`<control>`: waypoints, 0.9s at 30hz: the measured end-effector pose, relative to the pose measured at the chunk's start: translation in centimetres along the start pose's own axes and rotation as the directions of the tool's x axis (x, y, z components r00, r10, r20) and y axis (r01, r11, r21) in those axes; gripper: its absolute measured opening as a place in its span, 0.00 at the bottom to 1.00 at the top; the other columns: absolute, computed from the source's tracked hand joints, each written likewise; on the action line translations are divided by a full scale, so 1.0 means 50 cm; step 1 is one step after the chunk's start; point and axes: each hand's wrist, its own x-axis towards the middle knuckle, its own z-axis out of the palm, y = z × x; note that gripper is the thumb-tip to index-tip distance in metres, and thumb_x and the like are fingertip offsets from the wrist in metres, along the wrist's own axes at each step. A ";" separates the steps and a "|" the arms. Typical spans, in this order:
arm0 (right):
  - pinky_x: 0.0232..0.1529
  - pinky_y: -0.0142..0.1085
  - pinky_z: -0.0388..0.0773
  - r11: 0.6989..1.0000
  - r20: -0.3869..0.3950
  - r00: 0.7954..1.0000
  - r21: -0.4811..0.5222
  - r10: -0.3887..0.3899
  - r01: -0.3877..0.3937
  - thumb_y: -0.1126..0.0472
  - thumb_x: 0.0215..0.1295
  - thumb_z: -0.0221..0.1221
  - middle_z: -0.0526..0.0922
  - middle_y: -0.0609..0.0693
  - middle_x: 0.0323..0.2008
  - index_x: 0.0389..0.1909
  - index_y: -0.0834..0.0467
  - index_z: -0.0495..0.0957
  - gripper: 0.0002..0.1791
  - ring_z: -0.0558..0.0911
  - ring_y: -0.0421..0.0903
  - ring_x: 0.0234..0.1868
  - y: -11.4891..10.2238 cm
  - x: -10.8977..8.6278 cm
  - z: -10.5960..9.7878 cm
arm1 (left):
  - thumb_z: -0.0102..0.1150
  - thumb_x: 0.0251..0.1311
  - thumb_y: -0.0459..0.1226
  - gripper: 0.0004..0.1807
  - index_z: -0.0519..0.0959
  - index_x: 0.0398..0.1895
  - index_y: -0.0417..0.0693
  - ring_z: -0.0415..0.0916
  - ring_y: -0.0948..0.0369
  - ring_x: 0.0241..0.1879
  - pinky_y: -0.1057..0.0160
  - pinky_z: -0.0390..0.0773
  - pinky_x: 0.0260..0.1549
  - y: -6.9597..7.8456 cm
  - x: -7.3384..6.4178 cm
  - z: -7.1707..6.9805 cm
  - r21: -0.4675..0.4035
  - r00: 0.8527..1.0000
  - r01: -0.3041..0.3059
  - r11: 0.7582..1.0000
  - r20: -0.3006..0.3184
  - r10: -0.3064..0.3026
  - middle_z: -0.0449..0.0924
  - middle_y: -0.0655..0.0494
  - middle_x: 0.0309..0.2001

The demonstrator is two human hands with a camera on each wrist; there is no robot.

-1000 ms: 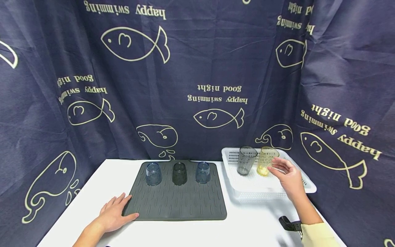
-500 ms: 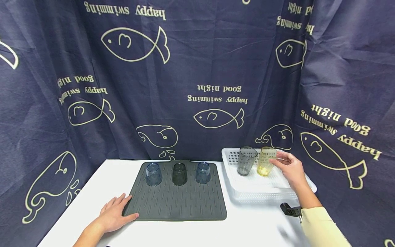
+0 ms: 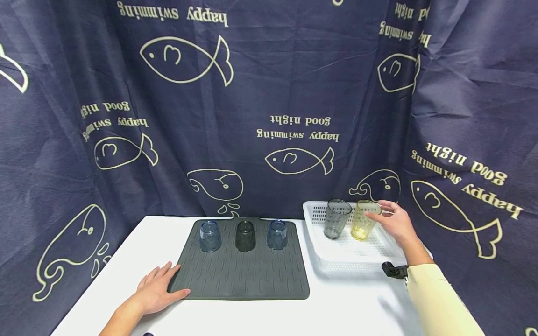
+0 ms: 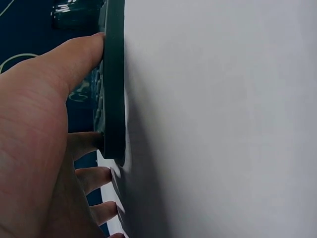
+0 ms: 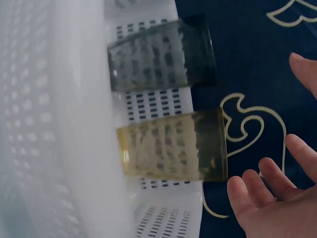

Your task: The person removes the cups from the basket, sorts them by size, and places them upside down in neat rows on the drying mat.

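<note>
My right hand [image 3: 398,225] is at the yellow drinking glass [image 3: 362,227], thumb overlapping its front side in the head view. In the right wrist view the fingers [image 5: 270,198] are spread apart beside the glass's rim, holding nothing. That glass stands mouth up in the white basket [image 3: 357,267], next to a grey glass [image 3: 335,223]. My left hand [image 3: 155,290] rests at the front left corner of the dark grey mat [image 3: 239,282]; its thumb [image 4: 84,54] and a finger touch the mat's edge, while other fingertips lie on the white table.
Upside down in a row at the back of the mat stand a blue glass [image 3: 210,239], a black glass [image 3: 245,239] and a second blue glass [image 3: 276,237]. A dark blue fish-print curtain [image 3: 294,84] hangs behind and beside the white table [image 3: 269,319].
My right hand has moved a little up and back over the basket, closer round the rim of the yellow glass. The left hand and all the glasses have stayed in place.
</note>
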 end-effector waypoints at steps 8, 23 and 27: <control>0.69 0.65 0.66 0.994 0.077 0.996 -0.110 0.032 -0.023 0.39 0.62 0.69 0.57 0.76 0.74 0.78 0.66 0.53 0.56 0.62 0.74 0.73 0.009 0.036 -0.011 | 0.63 0.57 0.67 0.53 0.66 0.73 0.36 0.52 0.21 0.71 0.20 0.53 0.64 0.001 -0.001 0.000 -0.001 1.000 -0.002 1.000 -0.016 0.002 0.59 0.24 0.73; 0.70 0.65 0.65 0.982 0.112 0.990 -0.177 0.083 -0.062 0.37 0.62 0.68 0.54 0.79 0.74 0.78 0.70 0.49 0.59 0.59 0.75 0.73 0.029 0.048 -0.007 | 0.63 0.57 0.67 0.53 0.67 0.73 0.37 0.55 0.21 0.70 0.20 0.56 0.62 -0.002 0.001 0.003 0.021 1.000 0.002 1.000 -0.030 -0.001 0.61 0.25 0.72; 0.70 0.64 0.65 0.983 0.093 0.993 -0.176 0.072 -0.055 0.40 0.62 0.69 0.56 0.79 0.73 0.77 0.71 0.50 0.58 0.60 0.74 0.73 0.040 0.055 -0.003 | 0.65 0.56 0.66 0.51 0.69 0.71 0.37 0.57 0.21 0.69 0.21 0.60 0.60 0.004 -0.003 0.000 0.009 0.998 -0.016 1.000 -0.062 0.017 0.63 0.25 0.71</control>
